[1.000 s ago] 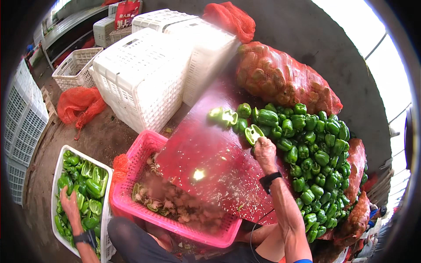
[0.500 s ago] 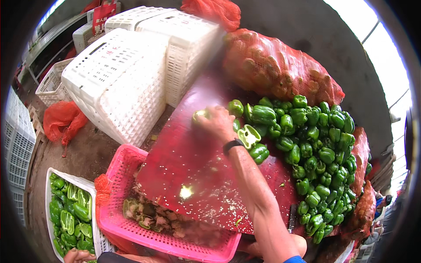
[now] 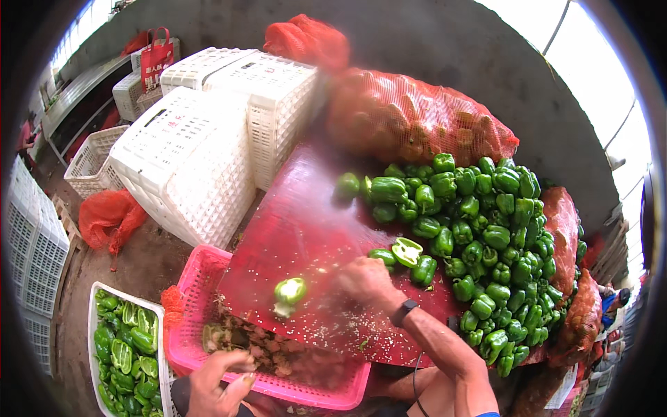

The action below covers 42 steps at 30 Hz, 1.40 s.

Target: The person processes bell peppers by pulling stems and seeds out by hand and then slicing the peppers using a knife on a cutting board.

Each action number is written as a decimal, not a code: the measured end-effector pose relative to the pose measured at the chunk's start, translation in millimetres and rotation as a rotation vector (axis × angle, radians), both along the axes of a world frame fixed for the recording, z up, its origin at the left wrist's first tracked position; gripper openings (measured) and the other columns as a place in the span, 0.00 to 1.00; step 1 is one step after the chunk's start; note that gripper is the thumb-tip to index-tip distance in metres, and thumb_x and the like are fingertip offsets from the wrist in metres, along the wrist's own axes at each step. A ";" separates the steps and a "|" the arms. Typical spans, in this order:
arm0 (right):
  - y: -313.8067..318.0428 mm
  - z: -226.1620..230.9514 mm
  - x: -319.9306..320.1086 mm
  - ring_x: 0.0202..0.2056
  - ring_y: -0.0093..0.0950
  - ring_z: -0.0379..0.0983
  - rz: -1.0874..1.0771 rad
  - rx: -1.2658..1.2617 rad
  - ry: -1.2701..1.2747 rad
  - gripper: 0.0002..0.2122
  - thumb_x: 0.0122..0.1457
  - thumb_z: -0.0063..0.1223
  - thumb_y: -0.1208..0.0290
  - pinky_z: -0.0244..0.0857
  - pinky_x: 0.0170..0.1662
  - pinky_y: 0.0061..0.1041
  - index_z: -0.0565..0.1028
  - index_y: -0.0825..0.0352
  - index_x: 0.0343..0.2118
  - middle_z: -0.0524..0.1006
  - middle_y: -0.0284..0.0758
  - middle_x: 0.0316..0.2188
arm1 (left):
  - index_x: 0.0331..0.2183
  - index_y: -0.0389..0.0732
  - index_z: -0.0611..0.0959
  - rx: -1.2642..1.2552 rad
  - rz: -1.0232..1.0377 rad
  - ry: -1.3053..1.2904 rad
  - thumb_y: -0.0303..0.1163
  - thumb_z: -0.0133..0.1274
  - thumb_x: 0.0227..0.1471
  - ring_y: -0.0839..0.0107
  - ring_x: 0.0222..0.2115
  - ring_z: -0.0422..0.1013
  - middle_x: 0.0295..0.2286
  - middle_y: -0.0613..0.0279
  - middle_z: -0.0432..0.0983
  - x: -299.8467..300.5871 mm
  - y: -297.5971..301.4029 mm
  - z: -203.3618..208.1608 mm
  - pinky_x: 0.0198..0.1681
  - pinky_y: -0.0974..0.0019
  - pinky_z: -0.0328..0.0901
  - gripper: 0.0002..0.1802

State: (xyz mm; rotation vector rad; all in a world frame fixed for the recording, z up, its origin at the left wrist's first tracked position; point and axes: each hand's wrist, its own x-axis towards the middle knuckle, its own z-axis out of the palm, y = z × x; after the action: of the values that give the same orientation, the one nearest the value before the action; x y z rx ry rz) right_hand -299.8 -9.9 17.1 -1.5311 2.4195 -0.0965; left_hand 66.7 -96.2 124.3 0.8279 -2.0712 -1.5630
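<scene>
Over the right half of the red tabletop [image 3: 278, 208] is my right hand [image 3: 368, 281], its fingers blurred, so whether they hold anything is hidden. To its left, a cut green bell pepper [image 3: 292, 290] lies with its pale inside showing and whitish core matter beside it. Just beyond the hand, a halved bell pepper [image 3: 406, 251] lies cut face up beside whole ones. My left hand [image 3: 219, 386] hovers at the near edge of the pink basket [image 3: 306, 393], thumb and fingers apart, holding nothing. Cores and scraps [image 3: 260, 347] lie in that basket.
Whole green bell peppers [image 3: 479, 243] are heaped along the right side. A red mesh sack [image 3: 431, 118] lies behind them. White plastic crates [image 3: 187, 160] stand at the far left of the table. A white crate [image 3: 97, 347] of cut peppers sits left of the pink basket.
My right hand has moved from the table's far left toward me and right. A cut pepper now lies near the front of the tabletop. My left hand has come up over the pink basket.
</scene>
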 end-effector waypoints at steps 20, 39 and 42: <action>90.3 -40.5 -86.2 0.31 0.46 0.75 -0.221 -0.237 0.269 0.06 0.49 0.56 0.70 0.70 0.37 0.45 0.77 0.65 0.29 0.77 0.46 0.27 | 0.44 0.30 0.77 0.179 0.056 -0.233 0.28 0.55 0.57 0.75 0.26 0.76 0.26 0.59 0.78 -58.0 -29.5 -111.4 0.27 0.70 0.72 0.14; 125.8 -85.3 -35.8 0.31 0.27 0.78 -0.680 -0.500 -0.573 0.23 0.55 0.64 0.58 0.74 0.25 0.26 0.75 0.71 0.48 0.80 0.36 0.35 | 0.43 0.33 0.77 0.072 0.023 -0.044 0.26 0.55 0.57 0.77 0.26 0.75 0.28 0.62 0.77 -37.0 34.8 -87.5 0.29 0.72 0.71 0.12; 134.4 -74.3 -23.6 0.31 0.27 0.77 -0.756 -0.556 -0.541 0.18 0.54 0.57 0.67 0.74 0.28 0.26 0.77 0.73 0.45 0.80 0.38 0.31 | 0.43 0.33 0.77 0.352 0.004 -0.026 0.26 0.55 0.57 0.76 0.25 0.75 0.28 0.62 0.76 -42.4 52.8 -69.7 0.27 0.72 0.71 0.12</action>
State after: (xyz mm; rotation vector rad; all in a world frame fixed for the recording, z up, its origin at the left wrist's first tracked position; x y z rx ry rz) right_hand -323.4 124.4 -57.1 -0.5094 2.4367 -1.2304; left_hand 24.3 -43.4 54.6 0.9742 -1.8334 -1.9569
